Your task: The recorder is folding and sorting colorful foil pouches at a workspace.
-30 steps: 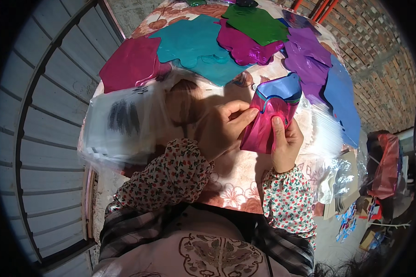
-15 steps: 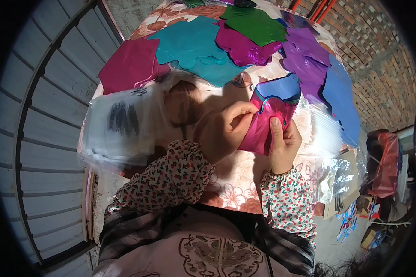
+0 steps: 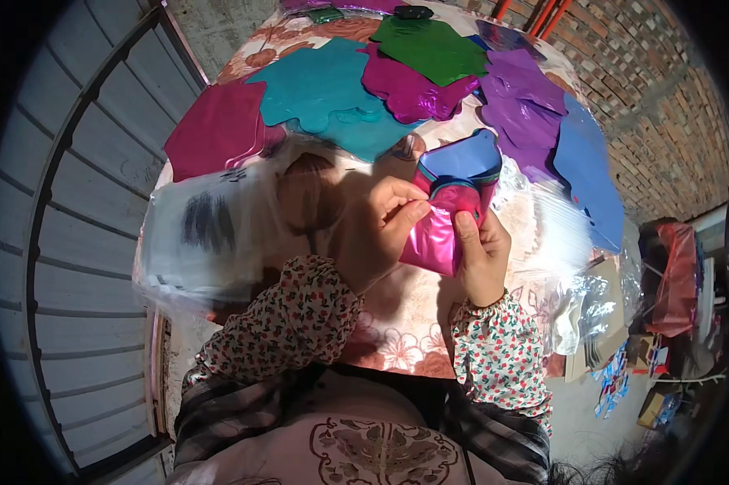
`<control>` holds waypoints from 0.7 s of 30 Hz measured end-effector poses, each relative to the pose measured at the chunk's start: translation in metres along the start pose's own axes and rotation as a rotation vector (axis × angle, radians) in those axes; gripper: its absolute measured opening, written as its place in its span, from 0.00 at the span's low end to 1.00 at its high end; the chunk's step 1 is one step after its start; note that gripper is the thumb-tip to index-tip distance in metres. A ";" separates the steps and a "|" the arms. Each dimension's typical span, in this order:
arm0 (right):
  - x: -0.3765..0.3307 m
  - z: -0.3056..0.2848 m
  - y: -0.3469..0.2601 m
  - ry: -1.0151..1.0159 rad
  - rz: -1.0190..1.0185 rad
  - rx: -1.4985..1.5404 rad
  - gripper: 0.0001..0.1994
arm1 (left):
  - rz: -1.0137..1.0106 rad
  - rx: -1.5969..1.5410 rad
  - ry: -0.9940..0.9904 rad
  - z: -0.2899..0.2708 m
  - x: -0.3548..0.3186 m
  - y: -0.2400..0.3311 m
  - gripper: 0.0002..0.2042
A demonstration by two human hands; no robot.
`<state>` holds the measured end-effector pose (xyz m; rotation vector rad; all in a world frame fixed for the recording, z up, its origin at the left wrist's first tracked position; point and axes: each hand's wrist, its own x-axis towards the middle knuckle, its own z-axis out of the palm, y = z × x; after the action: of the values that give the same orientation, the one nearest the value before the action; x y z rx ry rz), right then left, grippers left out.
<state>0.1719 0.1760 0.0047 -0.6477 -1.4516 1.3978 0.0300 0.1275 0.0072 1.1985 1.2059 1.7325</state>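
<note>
Between my hands is a shiny pink pouch (image 3: 436, 240) with a blue lining showing at its raised, scalloped upper part. My left hand (image 3: 387, 222) pinches the pouch's left edge between thumb and fingertips, just below the dark trim. At its lower right, my right hand (image 3: 482, 252) grips it, thumb flat on the front and fingers behind. The pouch is held tilted above the flowered tablecloth (image 3: 405, 335). What lies inside the pouch I cannot make out.
Around the far side lie flat foil-like pieces: dark pink (image 3: 216, 132), teal (image 3: 324, 89), magenta (image 3: 417, 85), green (image 3: 431, 50), purple (image 3: 520, 101) and blue (image 3: 588, 174). Clear plastic bags (image 3: 207, 226) sit at left, a white stack (image 3: 554, 226) at right. A brick wall (image 3: 659, 137) stands beyond.
The pouch and both hands have shifted slightly left. The pouch has turned a little, so more of the blue lining shows. My left thumb now lies along its edge.
</note>
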 end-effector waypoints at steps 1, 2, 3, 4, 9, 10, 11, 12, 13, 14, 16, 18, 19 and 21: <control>0.001 0.001 0.000 0.005 0.007 0.034 0.10 | -0.017 -0.058 0.001 0.000 0.001 0.002 0.09; 0.002 0.001 0.000 0.010 0.015 0.069 0.10 | -0.034 -0.116 0.002 0.001 0.004 0.005 0.09; 0.002 0.002 0.000 0.010 0.023 0.105 0.10 | -0.051 -0.171 0.007 0.000 0.005 0.007 0.09; 0.003 0.001 0.000 0.010 0.023 0.106 0.10 | -0.051 -0.171 0.007 -0.001 0.007 0.006 0.09; 0.006 -0.010 -0.001 -0.045 0.060 0.048 0.10 | -0.224 -0.242 -0.129 -0.008 0.011 -0.002 0.10; 0.007 -0.012 -0.004 -0.079 0.090 0.031 0.10 | -0.279 -0.266 -0.156 -0.009 0.011 -0.003 0.11; 0.007 -0.014 -0.005 -0.113 0.119 0.013 0.10 | -0.334 -0.290 -0.182 -0.011 0.010 -0.003 0.11; 0.007 -0.015 -0.006 -0.113 0.121 0.014 0.10 | -0.336 -0.289 -0.181 -0.013 0.009 -0.005 0.11; 0.008 -0.016 -0.006 -0.133 0.145 -0.012 0.10 | -0.292 -0.119 -0.216 -0.015 0.009 -0.008 0.11; 0.008 -0.017 -0.007 -0.154 0.168 -0.039 0.10 | -0.247 0.052 -0.250 -0.017 0.010 -0.009 0.11; 0.009 -0.019 -0.006 -0.174 0.190 -0.065 0.10 | -0.199 0.222 -0.282 -0.018 0.009 -0.012 0.11; 0.010 -0.021 -0.002 -0.187 0.250 0.023 0.09 | -0.254 0.116 -0.254 -0.017 0.007 -0.012 0.11; 0.010 -0.021 -0.002 -0.194 0.280 0.068 0.09 | -0.281 0.062 -0.239 -0.017 0.007 -0.011 0.11; 0.011 -0.021 -0.002 -0.197 0.316 0.147 0.07 | -0.315 0.003 -0.235 -0.017 0.008 -0.009 0.11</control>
<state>0.1868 0.1945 0.0071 -0.6805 -1.4233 1.8397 0.0120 0.1327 -0.0015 1.1108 1.1822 1.3202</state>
